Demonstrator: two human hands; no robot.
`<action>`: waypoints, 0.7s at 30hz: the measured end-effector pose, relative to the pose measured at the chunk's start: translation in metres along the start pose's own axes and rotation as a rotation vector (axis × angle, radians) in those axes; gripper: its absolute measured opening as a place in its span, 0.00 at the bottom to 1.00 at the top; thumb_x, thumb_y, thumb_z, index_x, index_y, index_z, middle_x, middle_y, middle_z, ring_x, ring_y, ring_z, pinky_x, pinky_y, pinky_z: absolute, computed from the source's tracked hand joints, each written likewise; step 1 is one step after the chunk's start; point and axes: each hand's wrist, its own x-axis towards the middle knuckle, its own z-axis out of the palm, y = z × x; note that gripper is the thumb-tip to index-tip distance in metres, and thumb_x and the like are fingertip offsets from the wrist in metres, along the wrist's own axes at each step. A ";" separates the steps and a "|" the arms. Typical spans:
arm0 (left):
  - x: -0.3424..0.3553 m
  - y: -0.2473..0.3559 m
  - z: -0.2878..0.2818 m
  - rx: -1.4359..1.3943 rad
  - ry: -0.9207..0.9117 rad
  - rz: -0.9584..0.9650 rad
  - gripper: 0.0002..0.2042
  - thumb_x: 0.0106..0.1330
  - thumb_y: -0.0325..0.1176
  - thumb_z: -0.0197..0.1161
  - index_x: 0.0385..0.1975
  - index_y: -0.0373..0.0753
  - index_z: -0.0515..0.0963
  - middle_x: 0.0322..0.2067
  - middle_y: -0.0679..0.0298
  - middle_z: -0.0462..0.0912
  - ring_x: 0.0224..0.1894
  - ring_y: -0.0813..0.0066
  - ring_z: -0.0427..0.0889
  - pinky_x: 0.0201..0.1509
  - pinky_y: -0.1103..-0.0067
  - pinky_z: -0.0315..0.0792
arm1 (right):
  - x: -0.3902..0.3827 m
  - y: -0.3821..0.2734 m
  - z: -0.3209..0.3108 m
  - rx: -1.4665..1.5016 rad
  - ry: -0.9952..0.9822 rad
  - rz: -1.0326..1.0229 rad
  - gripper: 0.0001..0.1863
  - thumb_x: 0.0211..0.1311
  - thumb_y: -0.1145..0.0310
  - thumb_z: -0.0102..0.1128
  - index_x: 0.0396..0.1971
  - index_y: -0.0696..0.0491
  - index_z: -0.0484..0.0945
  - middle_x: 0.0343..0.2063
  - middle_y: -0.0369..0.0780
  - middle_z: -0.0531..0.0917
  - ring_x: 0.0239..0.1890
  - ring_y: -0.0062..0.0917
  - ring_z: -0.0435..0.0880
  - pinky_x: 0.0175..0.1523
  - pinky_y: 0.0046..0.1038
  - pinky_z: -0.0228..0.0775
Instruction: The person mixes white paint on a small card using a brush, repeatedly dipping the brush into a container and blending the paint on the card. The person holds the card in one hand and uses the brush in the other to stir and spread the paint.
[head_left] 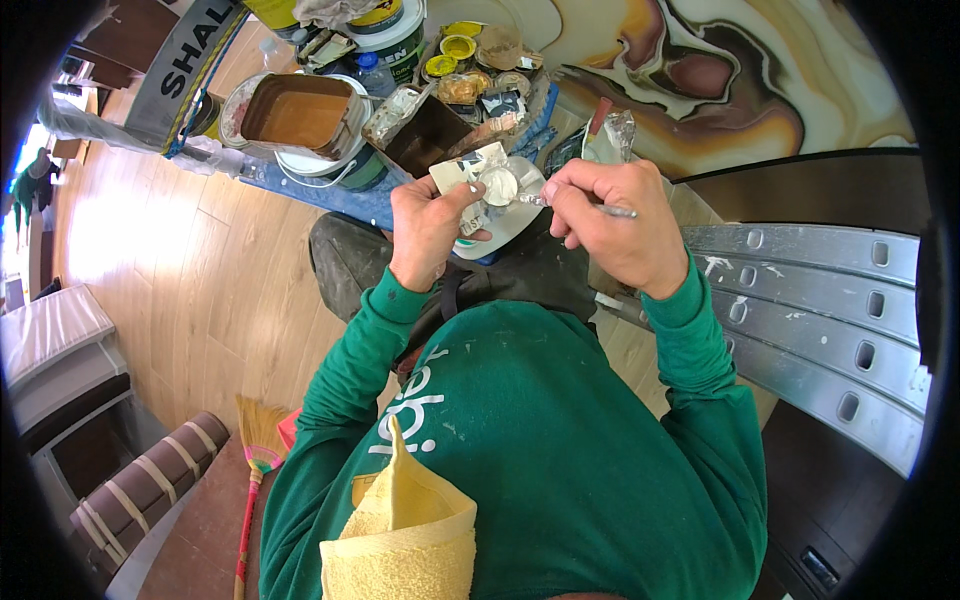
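Observation:
My left hand (432, 222) is closed on a whitish printed piece of card (452, 176), thumb on top. Against the card sits a small clear cup (499, 187) with white paste or paint in it; whether my fingers also hold the cup I cannot tell. My right hand (622, 215) pinches a thin tool with a grey handle (618, 211). Its tip reaches the right side of the cup; the tip's exact shape is too small to tell. Below both hands lies a round white lid (510, 232), partly hidden.
Ahead stand a tub of brown paint (300, 112), a dark brown container (425, 140), several small paint pots (458, 47) and a green-and-white bucket (400, 45). An aluminium ladder (800, 300) lies at the right. A broom (258, 440) and a yellow towel (400, 540) are nearer.

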 end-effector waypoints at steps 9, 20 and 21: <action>0.002 0.008 -0.010 -0.089 -0.041 -0.096 0.09 0.60 0.25 0.63 0.37 0.26 0.79 0.33 0.56 0.84 0.29 0.70 0.84 0.23 0.74 0.83 | 0.004 0.011 -0.031 0.525 0.014 0.275 0.11 0.64 0.68 0.55 0.35 0.59 0.82 0.22 0.38 0.84 0.22 0.17 0.82 0.24 0.15 0.65; 0.000 0.016 -0.009 -0.080 -0.070 -0.106 0.08 0.60 0.25 0.64 0.36 0.27 0.79 0.32 0.56 0.84 0.29 0.72 0.84 0.23 0.75 0.83 | 0.001 0.025 -0.024 0.518 -0.059 0.220 0.09 0.61 0.72 0.58 0.35 0.59 0.83 0.26 0.37 0.85 0.25 0.15 0.81 0.29 0.16 0.68; 0.000 0.016 -0.009 -0.075 -0.072 -0.105 0.08 0.59 0.25 0.64 0.36 0.27 0.79 0.32 0.56 0.84 0.29 0.72 0.84 0.23 0.75 0.83 | 0.001 0.025 -0.023 0.526 -0.054 0.218 0.09 0.61 0.72 0.58 0.35 0.60 0.83 0.26 0.37 0.85 0.25 0.15 0.81 0.29 0.16 0.69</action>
